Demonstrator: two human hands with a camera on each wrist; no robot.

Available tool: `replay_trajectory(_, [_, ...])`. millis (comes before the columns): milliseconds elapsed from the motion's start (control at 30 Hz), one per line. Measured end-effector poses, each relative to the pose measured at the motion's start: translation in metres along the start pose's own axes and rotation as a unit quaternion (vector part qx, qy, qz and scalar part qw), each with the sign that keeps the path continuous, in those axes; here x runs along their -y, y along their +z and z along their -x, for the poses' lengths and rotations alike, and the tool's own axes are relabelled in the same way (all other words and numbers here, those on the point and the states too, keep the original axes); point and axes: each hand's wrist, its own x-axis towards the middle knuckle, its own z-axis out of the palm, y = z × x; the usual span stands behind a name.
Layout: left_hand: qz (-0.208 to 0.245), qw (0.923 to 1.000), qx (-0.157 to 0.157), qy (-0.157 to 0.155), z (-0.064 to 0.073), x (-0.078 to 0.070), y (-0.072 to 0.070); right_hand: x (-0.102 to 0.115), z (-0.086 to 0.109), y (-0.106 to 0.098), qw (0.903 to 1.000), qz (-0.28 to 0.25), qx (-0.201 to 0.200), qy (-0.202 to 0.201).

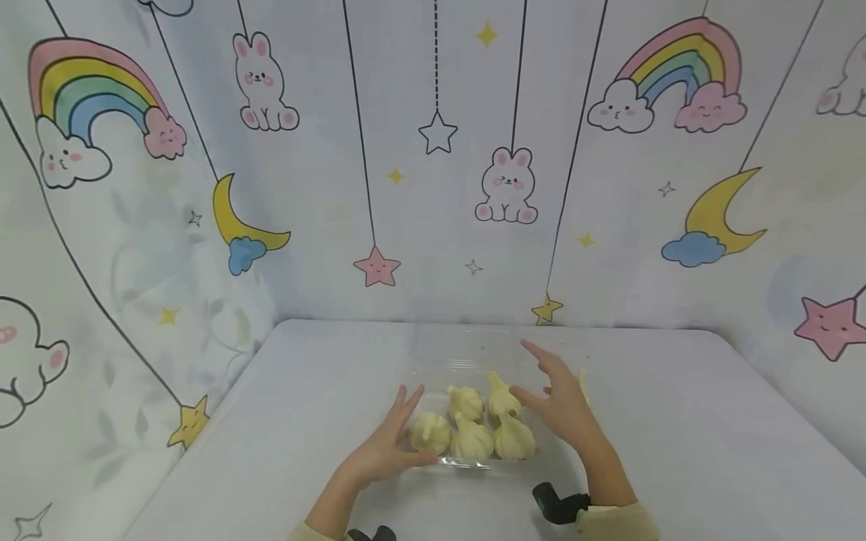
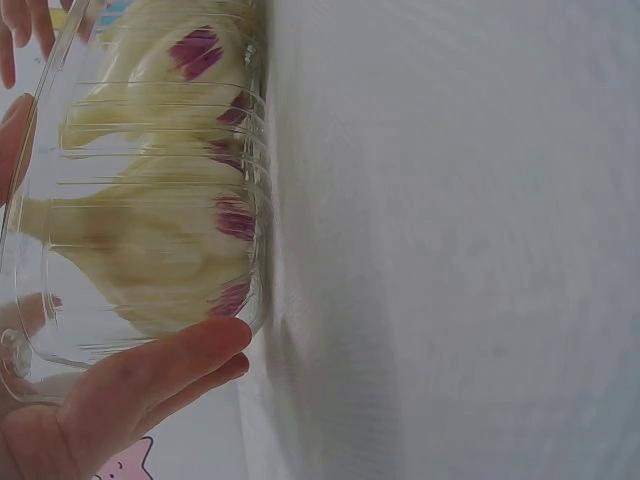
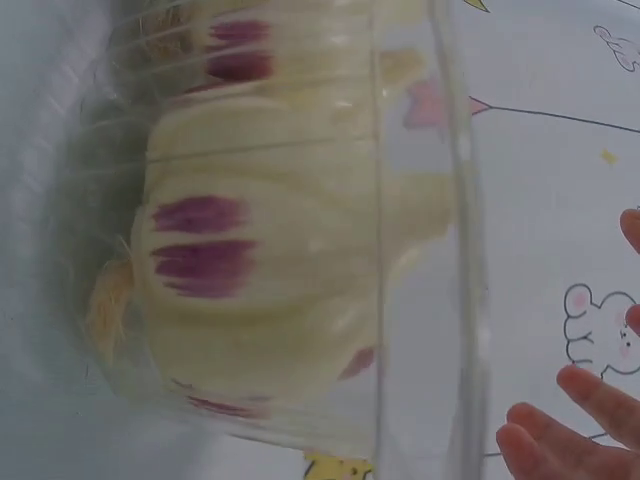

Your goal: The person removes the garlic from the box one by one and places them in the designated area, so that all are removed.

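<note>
A clear plastic box (image 1: 467, 463) with several pale garlic bulbs (image 1: 471, 439) inside sits in front of me on the table. Purple streaks mark the bulbs (image 2: 235, 215) in the left wrist view. My left hand (image 1: 386, 454) touches the box's left end with fairly straight fingers, its thumb along the front edge. Over the box's right side, my right hand (image 1: 564, 402) is spread with nothing in it; its fingertips (image 3: 580, 440) are apart from the box wall in the right wrist view. The right hand partly hides a bulb (image 1: 501, 394).
The box's clear lid (image 1: 467, 349) lies folded back behind it. A small yellowish thing (image 1: 583, 382), mostly hidden, shows beyond my right hand. The white table (image 1: 304, 391) meets a printed curtain (image 1: 440, 225) at the back.
</note>
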Motion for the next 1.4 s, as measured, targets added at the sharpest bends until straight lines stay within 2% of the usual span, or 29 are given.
replay_trajectory(167, [0.000, 1.0000, -0.002, -0.002, 0.002, -0.001, 0.000, 0.002, 0.000, 0.007, 0.9997, -0.013, 0.019, -0.009])
replay_trajectory(367, [-0.002, 1.0000, -0.002, 0.002, 0.000, 0.001, 0.000, 0.006, -0.001, 0.012, 0.9997, -0.012, 0.020, -0.010])
replay_trajectory(633, [-0.003, 1.0000, 0.003, 0.006, -0.002, 0.002, 0.002, 0.010, -0.003, 0.031, 0.9981, -0.014, 0.037, -0.047])
replay_trajectory(900, [0.004, 1.0000, 0.003, 0.004, -0.002, -0.002, 0.000, 0.012, -0.007, 0.043, 0.9968, -0.027, 0.054, -0.053])
replay_trajectory(1167, [-0.002, 1.0000, -0.003, 0.001, -0.002, 0.000, 0.000, 0.014, -0.016, 0.048, 0.9946, -0.025, 0.065, -0.076])
replay_trajectory(1400, [0.000, 1.0000, -0.004, -0.003, -0.001, 0.002, 0.000, 0.016, -0.022, 0.056, 0.9906, -0.004, 0.092, -0.101])
